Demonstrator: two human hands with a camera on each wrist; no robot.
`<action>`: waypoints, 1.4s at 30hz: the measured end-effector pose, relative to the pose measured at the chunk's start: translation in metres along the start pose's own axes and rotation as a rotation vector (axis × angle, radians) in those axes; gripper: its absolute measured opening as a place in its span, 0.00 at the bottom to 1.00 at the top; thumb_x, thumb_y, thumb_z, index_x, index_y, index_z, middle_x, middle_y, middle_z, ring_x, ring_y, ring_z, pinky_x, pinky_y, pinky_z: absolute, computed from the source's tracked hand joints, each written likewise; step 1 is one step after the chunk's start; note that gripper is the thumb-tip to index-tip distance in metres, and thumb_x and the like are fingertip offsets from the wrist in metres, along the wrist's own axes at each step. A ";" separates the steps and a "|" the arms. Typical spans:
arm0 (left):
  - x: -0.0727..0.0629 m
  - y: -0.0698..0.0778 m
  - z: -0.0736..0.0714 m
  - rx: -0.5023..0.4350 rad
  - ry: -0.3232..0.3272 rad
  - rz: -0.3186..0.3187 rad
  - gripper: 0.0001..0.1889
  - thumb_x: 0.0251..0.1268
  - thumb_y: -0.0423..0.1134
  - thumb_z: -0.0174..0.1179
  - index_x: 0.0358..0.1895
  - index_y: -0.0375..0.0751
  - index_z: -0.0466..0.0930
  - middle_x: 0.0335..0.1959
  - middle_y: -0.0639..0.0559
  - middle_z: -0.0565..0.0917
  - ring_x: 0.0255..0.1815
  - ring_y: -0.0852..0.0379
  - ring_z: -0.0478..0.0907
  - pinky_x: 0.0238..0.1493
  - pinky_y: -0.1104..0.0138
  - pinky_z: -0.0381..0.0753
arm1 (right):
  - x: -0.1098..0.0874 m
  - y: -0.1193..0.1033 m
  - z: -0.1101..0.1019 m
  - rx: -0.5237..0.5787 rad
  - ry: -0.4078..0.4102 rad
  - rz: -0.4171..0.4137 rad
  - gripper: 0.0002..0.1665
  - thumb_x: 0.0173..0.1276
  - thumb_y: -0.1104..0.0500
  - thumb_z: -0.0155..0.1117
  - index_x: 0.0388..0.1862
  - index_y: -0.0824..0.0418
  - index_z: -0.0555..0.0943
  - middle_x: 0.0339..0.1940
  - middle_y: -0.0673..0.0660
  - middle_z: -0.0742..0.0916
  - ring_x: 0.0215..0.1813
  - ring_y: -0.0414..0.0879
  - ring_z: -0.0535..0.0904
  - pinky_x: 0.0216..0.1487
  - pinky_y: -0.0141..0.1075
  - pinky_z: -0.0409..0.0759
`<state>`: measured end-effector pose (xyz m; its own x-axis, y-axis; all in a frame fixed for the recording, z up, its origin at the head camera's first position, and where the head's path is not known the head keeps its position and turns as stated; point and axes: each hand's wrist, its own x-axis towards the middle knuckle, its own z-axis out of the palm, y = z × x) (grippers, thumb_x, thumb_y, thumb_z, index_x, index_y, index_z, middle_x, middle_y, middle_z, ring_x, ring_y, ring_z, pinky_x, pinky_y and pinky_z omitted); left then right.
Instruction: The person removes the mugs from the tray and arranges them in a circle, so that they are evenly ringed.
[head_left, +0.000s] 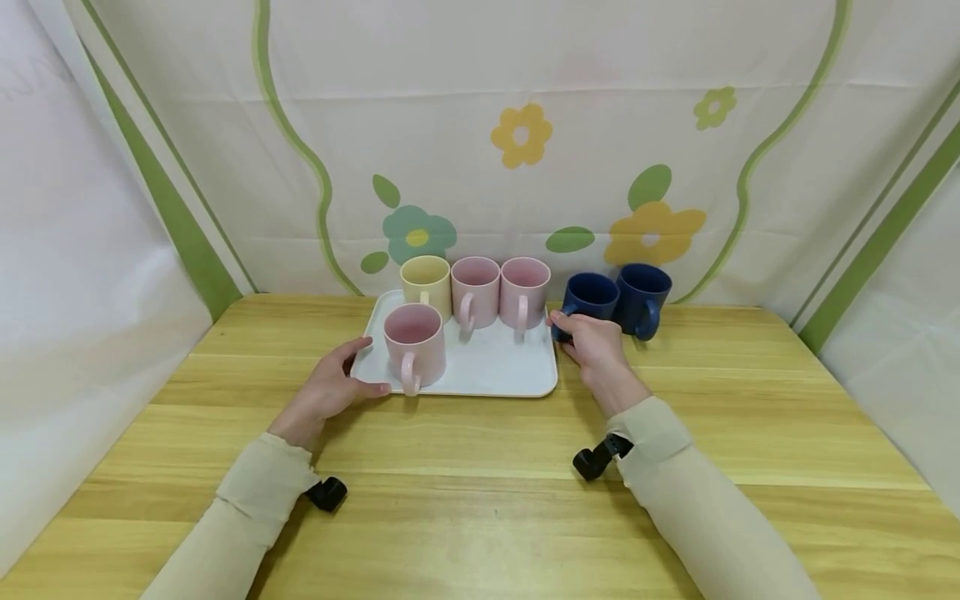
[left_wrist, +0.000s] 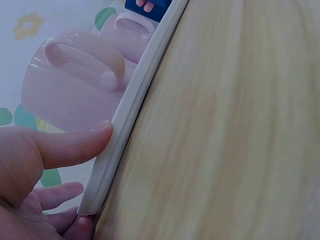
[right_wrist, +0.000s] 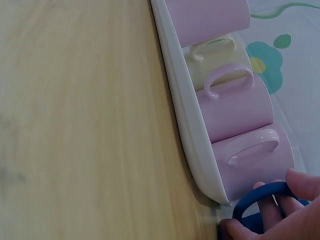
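A white tray (head_left: 487,379) lies on the table with a yellow mug (head_left: 426,277) and two pink mugs (head_left: 476,287) (head_left: 525,292) in its back row. Another pink mug (head_left: 415,346) stands at its front left. My left hand (head_left: 333,383) grips the tray's front left corner; in the left wrist view its thumb (left_wrist: 75,147) rests against the rim, and a fingertip shows under the edge. Just right of the tray, my right hand (head_left: 596,346) holds a dark blue mug (head_left: 591,292) by its handle (right_wrist: 265,192). A second dark blue mug (head_left: 642,292) stands close behind it, to the right.
The wooden table (head_left: 480,508) spreads out in front of the tray. A white cloth backdrop (head_left: 480,167) with printed flowers rises right behind the mugs. More cloth (head_left: 97,250) hangs at both sides.
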<state>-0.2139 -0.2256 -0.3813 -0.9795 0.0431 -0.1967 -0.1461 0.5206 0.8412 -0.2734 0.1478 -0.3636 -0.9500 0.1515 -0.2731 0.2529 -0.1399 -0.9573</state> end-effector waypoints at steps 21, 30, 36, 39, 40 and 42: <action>0.005 0.000 0.006 -0.023 -0.008 0.027 0.52 0.63 0.33 0.75 0.86 0.35 0.52 0.86 0.31 0.57 0.84 0.33 0.58 0.85 0.42 0.57 | 0.005 -0.002 -0.011 -0.030 0.047 -0.008 0.29 0.75 0.55 0.71 0.70 0.67 0.81 0.73 0.60 0.84 0.71 0.45 0.81 0.78 0.41 0.76; 0.004 0.001 0.004 -0.013 -0.004 0.009 0.53 0.62 0.34 0.76 0.86 0.36 0.51 0.86 0.31 0.56 0.85 0.33 0.55 0.86 0.40 0.54 | -0.019 -0.014 -0.022 -0.123 0.079 0.009 0.25 0.72 0.55 0.74 0.66 0.59 0.86 0.52 0.47 0.91 0.50 0.43 0.83 0.62 0.36 0.87; 0.003 0.000 0.003 -0.005 -0.003 0.005 0.54 0.61 0.35 0.77 0.86 0.37 0.51 0.86 0.31 0.55 0.85 0.32 0.55 0.85 0.39 0.54 | -0.039 -0.020 -0.013 -0.186 -0.055 -0.031 0.26 0.76 0.50 0.70 0.67 0.62 0.84 0.50 0.48 0.91 0.53 0.44 0.85 0.67 0.42 0.85; 0.003 0.000 0.004 -0.010 -0.007 0.012 0.54 0.61 0.34 0.77 0.86 0.36 0.51 0.86 0.31 0.56 0.85 0.32 0.56 0.85 0.39 0.54 | -0.045 -0.019 -0.002 -0.201 -0.157 -0.043 0.28 0.80 0.50 0.65 0.70 0.64 0.81 0.62 0.57 0.89 0.61 0.51 0.85 0.73 0.49 0.81; 0.003 0.000 0.004 -0.011 -0.009 0.013 0.54 0.61 0.34 0.77 0.86 0.36 0.51 0.86 0.31 0.56 0.85 0.32 0.56 0.85 0.39 0.54 | -0.046 -0.018 0.002 -0.199 -0.187 -0.046 0.28 0.81 0.50 0.64 0.71 0.65 0.80 0.66 0.60 0.87 0.63 0.53 0.85 0.74 0.50 0.80; 0.003 0.001 0.005 -0.013 -0.011 0.014 0.54 0.61 0.34 0.77 0.86 0.36 0.51 0.86 0.31 0.56 0.85 0.32 0.56 0.85 0.39 0.54 | -0.048 -0.016 0.009 -0.191 -0.246 -0.046 0.28 0.82 0.51 0.62 0.71 0.66 0.79 0.69 0.63 0.86 0.68 0.57 0.83 0.75 0.52 0.79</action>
<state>-0.2161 -0.2209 -0.3835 -0.9799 0.0592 -0.1903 -0.1344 0.5086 0.8505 -0.2330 0.1337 -0.3344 -0.9712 -0.0907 -0.2202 0.2163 0.0514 -0.9750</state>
